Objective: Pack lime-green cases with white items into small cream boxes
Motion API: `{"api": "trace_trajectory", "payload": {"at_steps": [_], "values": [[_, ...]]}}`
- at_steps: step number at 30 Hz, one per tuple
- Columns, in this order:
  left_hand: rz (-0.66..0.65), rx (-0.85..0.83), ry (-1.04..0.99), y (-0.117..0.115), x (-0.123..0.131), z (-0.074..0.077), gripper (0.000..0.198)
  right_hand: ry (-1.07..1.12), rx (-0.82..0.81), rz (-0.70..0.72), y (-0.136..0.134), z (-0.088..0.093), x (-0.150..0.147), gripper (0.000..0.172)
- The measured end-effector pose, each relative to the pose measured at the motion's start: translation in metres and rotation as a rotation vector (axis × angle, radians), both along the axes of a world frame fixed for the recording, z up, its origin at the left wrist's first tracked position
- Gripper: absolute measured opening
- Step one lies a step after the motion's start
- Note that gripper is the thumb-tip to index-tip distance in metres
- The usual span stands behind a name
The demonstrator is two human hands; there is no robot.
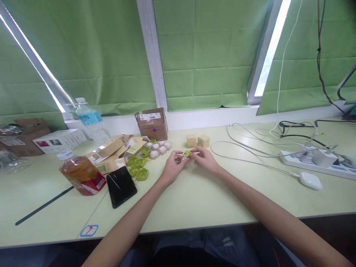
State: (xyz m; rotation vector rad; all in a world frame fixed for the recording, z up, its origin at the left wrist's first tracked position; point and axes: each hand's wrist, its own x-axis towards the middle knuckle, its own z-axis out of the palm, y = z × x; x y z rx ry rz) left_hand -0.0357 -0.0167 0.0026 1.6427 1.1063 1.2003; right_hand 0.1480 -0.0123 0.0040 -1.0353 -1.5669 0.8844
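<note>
My left hand [174,165] and my right hand [204,159] meet over the middle of the table, fingers closed round a small green piece [187,153]. Something pale and clear, too small to make out, shows at my left fingertips beside it. Just behind my hands stand two small tan boxes [191,141], [204,141]. To the left lie several green cases [142,174] with loops, and next to them a clear tray [154,153] holding whitish round pieces.
Opened cardboard packaging [111,148], a black phone [121,186], a drink bottle [82,173], a water bottle [93,122] and a brown box [152,126] are at left. White cables, a power strip [319,163] and a white adapter [310,180] lie at right.
</note>
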Motion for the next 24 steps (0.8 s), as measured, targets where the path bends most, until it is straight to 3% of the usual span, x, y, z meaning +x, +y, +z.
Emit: {"api": "trace_trajectory", "payload": {"at_steps": [4, 8, 11, 14, 18, 24], "values": [[0.025, -0.030, 0.054, -0.004, -0.001, 0.009, 0.059, 0.212, -0.173, 0.096, 0.001, 0.000, -0.001, 0.033], [0.089, -0.090, 0.143, -0.008, -0.002, 0.021, 0.049, 0.417, -0.419, 0.146, -0.004, 0.005, -0.005, 0.026], [0.207, 0.030, 0.273, -0.008, -0.002, 0.027, 0.043, 0.451, -0.577, 0.231, -0.009, 0.009, -0.010, 0.018], [0.228, 0.114, 0.320, -0.007, -0.003, 0.029, 0.043, 0.438, -0.641, 0.268, -0.013, 0.012, -0.013, 0.016], [0.250, 0.095, 0.347, -0.009, -0.004, 0.035, 0.042, 0.450, -0.729, 0.297, -0.016, 0.015, -0.016, 0.020], [0.309, 0.139, 0.566, -0.012, 0.000, 0.060, 0.045, 0.523, -0.827, 0.394, -0.020, 0.019, -0.020, 0.028]]}}
